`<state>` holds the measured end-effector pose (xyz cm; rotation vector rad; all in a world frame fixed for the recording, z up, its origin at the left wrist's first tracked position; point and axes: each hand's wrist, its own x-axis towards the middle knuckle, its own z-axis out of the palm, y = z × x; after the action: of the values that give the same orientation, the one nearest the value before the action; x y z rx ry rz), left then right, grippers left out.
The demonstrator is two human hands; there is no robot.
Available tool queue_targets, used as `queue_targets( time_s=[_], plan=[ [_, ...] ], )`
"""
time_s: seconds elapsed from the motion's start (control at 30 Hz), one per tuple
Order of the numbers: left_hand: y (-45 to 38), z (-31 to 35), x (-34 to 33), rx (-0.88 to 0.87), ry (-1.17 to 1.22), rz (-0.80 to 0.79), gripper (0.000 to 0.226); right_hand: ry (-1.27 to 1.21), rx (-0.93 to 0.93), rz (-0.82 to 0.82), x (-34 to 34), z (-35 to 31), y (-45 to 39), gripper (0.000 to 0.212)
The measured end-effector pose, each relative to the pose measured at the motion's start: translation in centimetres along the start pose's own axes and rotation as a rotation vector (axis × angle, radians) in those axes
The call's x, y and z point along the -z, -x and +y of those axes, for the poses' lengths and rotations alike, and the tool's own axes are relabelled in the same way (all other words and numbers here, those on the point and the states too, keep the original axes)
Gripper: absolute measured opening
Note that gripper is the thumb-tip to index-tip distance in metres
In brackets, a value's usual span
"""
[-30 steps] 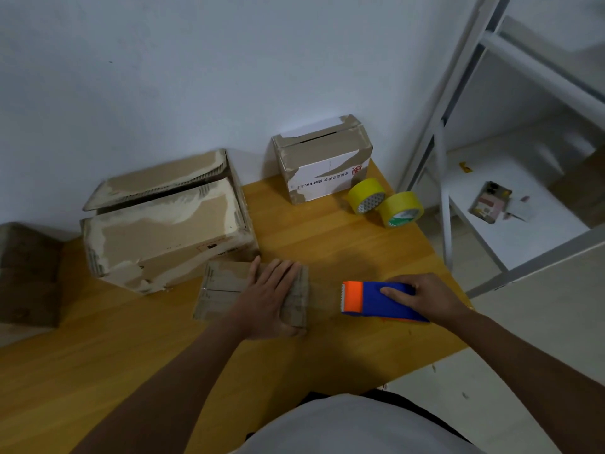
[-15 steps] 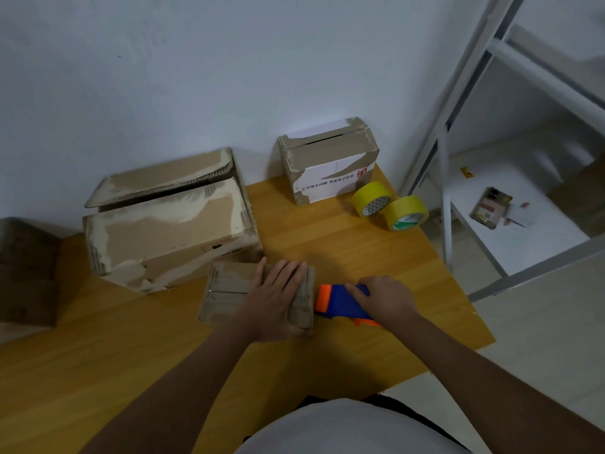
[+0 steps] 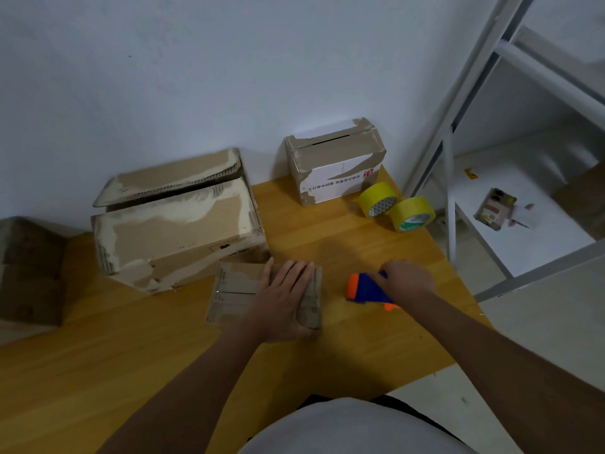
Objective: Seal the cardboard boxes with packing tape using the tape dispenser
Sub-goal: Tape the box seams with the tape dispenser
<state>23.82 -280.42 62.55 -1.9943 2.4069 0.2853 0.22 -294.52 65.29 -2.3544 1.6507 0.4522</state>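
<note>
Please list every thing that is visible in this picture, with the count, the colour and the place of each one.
small box: 1, brown cardboard, front middle of table, under the left hand
large box: 1, brown with pale worn patches, back left of table, top flap raised
printed box: 1, brown and white, back of table by the wall
dark box: 1, dark brown, far left edge
tape rolls: 2, yellow, on edge, right of the printed box
tape dispenser: 1, blue and orange, right of the small box
table: 1, yellow wood
rack: 1, white metal, right side
left hand: flat on the small box
right hand: grips the dispenser
</note>
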Motion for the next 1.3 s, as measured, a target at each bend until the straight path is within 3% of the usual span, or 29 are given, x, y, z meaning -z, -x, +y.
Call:
queue_targets(
  time_s=[0.13, 0.37, 0.47, 0.57, 0.63, 0.7, 0.87, 0.97, 1.2, 1.3],
  plan=[
    [-0.1, 0.0, -0.1, -0.002, -0.009, -0.005, 0.123, -0.250, 0.039, 0.238, -1.1, 0.2, 0.1, 0.043],
    [-0.1, 0.1, 0.0, -0.005, -0.018, -0.018, 0.123, -0.300, 0.046, -0.153, -5.3, -3.1, 0.6, 0.069],
    [-0.1, 0.1, 0.0, -0.002, -0.015, -0.004, 0.124, -0.321, 0.069, -0.044, -5.1, -3.2, 1.3, 0.065],
    [0.0, 0.0, -0.2, -0.009, -0.015, 0.015, 0.124, -0.819, 0.014, 0.075, -4.4, -4.8, 3.6, 0.045],
    [0.0, 0.0, -0.3, -0.010, -0.014, 0.024, 0.122, -1.206, -0.050, -0.016, -4.1, -6.8, 5.8, 0.038],
    [0.0, 0.0, -0.3, -0.015, -0.018, 0.026, 0.119, -1.332, -0.061, -0.079, -4.0, -8.6, 7.4, 0.038],
    [0.0, 0.1, -0.2, -0.024, -0.050, -0.002, 0.113, -1.219, -0.006, -0.155, -3.5, -11.6, 7.9, 0.052],
    [-0.2, 0.1, -0.2, -0.021, -0.072, -0.022, 0.112, -1.176, 0.032, -0.112, -3.3, -12.7, 7.3, 0.058],
    [-0.2, -0.3, 0.8, -0.044, -0.128, -0.118, 0.113, -1.034, -0.025, -0.125, -3.8, -12.8, 5.6, 0.051],
    [1.9, -1.8, 1.6, 0.068, -0.038, 0.005, 0.094, -1.034, -0.036, -0.117, -3.6, -12.7, 5.5, 0.047]
  ],
)
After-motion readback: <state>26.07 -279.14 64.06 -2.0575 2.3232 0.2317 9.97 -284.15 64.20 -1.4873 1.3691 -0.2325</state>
